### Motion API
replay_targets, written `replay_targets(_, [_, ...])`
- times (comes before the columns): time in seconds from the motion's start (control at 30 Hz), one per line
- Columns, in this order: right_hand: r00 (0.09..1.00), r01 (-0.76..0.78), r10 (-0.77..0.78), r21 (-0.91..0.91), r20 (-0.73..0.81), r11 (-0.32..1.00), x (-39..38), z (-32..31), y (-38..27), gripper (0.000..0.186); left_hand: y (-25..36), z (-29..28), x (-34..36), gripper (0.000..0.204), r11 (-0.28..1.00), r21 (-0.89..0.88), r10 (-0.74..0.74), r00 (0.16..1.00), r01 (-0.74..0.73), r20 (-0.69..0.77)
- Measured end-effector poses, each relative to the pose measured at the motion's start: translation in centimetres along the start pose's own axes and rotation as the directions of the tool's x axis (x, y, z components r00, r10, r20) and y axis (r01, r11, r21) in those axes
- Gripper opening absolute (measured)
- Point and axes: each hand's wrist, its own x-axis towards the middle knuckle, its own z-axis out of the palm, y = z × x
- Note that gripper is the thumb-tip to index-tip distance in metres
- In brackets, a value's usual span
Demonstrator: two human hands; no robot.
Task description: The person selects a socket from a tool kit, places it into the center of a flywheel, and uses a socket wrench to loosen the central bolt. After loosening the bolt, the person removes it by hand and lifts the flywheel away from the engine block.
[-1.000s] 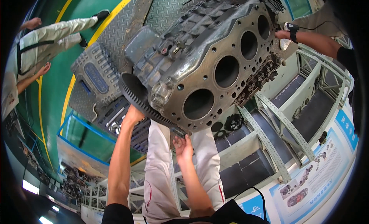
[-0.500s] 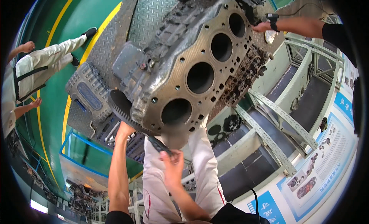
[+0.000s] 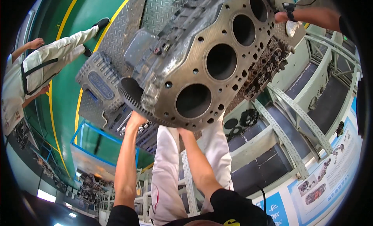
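Observation:
A large engine block (image 3: 200,57) with round cylinder bores faces up before me, tilted on its side. At its near left end sits a toothed flywheel (image 3: 134,96), seen nearly edge-on. My left hand (image 3: 136,119) is at the flywheel's lower rim, its fingers hidden behind the teeth. My right hand (image 3: 185,130) reaches under the block's near end; only its wrist side shows, and whatever it may hold is out of sight. At the far right of the block, a co-worker's hand (image 3: 280,17) is by its edge.
A grey ribbed cover (image 3: 99,84) lies left of the block, beside a tool tray (image 3: 144,137). A rusty cylinder head (image 3: 266,66) lies along the right side. Pale metal shelving (image 3: 281,129) stands right. Another person's legs (image 3: 58,61) are at left.
My right hand, which held a black-handled tool in front of the block, has gone under its near end; the tool is hidden now. The view has shifted, so the block appears further right.

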Motion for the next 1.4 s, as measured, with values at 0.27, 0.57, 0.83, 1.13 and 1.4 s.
replay_targets(0.27, [0.763,0.569,-0.629,-0.617,0.149,0.544,-21.8,7.0,0.0,0.030,1.4,0.3,0.4,0.062,0.944,0.093,0.330,0.892,-0.317,-0.310])
replay_targets(0.57, [0.947,0.250,-0.249,-0.016,-0.202,0.968,-9.6,3.1,-2.5,0.037,-0.6,0.9,0.0,0.057,0.998,-0.055,0.003,0.998,-0.007,-0.067])
replay_targets(0.83, [0.981,0.162,-0.146,0.120,-0.131,0.979,-5.1,2.6,-1.4,0.030,-1.2,1.1,0.3,0.054,0.988,-0.019,0.153,0.985,-0.155,-0.078])
replay_targets(1.13, [0.657,0.708,-0.657,-0.603,0.371,0.368,-24.0,8.2,1.6,0.034,1.2,0.5,-0.1,0.031,0.979,-0.184,0.076,0.993,-0.091,-0.088])
replay_targets(1.4, [0.720,0.689,-0.621,-0.420,0.309,0.591,-20.9,6.6,-0.7,0.032,-0.7,1.0,1.1,0.035,0.948,-0.246,0.167,0.973,-0.203,-0.159])
